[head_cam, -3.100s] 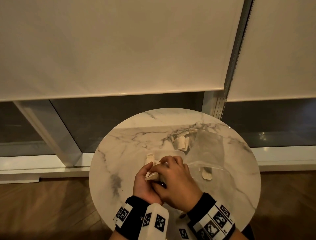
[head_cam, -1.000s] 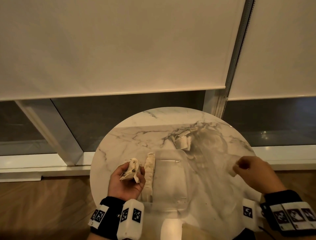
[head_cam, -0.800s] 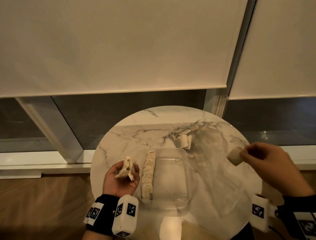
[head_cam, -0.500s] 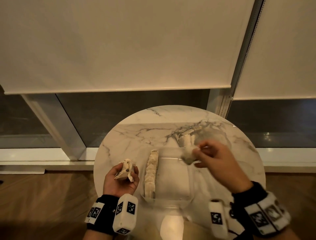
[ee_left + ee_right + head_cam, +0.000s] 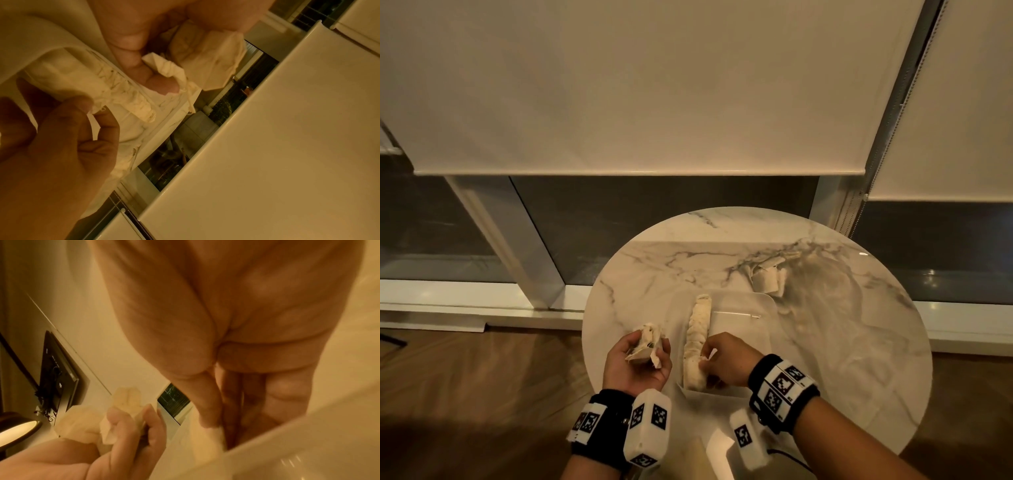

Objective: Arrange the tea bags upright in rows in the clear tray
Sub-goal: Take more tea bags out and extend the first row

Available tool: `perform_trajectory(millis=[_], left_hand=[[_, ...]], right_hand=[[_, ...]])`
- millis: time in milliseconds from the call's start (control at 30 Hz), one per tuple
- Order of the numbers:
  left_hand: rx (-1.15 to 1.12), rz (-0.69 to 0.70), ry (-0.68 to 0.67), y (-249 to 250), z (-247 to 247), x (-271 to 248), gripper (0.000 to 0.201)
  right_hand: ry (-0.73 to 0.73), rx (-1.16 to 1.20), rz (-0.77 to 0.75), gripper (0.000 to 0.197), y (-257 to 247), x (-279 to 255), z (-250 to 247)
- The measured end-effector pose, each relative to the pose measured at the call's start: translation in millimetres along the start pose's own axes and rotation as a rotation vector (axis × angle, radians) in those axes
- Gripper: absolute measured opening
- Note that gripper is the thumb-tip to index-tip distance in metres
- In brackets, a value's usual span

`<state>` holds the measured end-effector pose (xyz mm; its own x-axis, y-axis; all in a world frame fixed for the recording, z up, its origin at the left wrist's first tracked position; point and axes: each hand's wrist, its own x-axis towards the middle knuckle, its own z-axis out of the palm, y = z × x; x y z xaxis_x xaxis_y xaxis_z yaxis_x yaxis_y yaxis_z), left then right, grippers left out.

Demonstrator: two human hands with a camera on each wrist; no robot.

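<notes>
With one row of tea bags (image 5: 698, 342) standing along the clear tray's (image 5: 758, 305) left wall, the right hand (image 5: 726, 359) pinches a bag into its near end while the left hand (image 5: 635, 363) clutches a bunch (image 5: 645, 347), so next it likely must release and start another row.

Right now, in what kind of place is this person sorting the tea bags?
Probably a hotel room or flat lounge at night: a small round marble table stands on a wood floor, beside tall dark windows with roller blinds half lowered.
</notes>
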<state>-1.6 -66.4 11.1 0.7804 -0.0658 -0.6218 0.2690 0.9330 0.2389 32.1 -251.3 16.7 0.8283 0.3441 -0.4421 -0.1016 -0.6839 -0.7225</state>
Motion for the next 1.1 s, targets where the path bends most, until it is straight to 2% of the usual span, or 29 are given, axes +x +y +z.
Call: perform_trajectory(millis=[200,400,633,867,1100], left_hand=[[0.015,-0.027,0.009,-6.0,-5.8,4.1,0.018],[0.015,-0.032,0.018,-8.7,-6.9,5.9,0.017],[0.012,-0.033,0.031,-8.3,-7.0,6.1,0.015],[0.017,-0.039,0.027,-8.3,-8.5,7.8,0.018],[0.014,-0.036,0.04,-13.0,-6.8,6.2,0.016]], right_hand=[[0.024,-0.062,0.105,0.008,-5.2,8.8,6.8],[0.062,-0.013,0.16,0.015,-5.4,6.8,14.3],[0.123,-0.06,0.107,0.031,1.4,7.3,14.6],[0.11,-0.113,0.137,0.05,11.9,-0.1,12.8],[0.166,-0.131,0.1,0.042,8.0,1.8,19.7]])
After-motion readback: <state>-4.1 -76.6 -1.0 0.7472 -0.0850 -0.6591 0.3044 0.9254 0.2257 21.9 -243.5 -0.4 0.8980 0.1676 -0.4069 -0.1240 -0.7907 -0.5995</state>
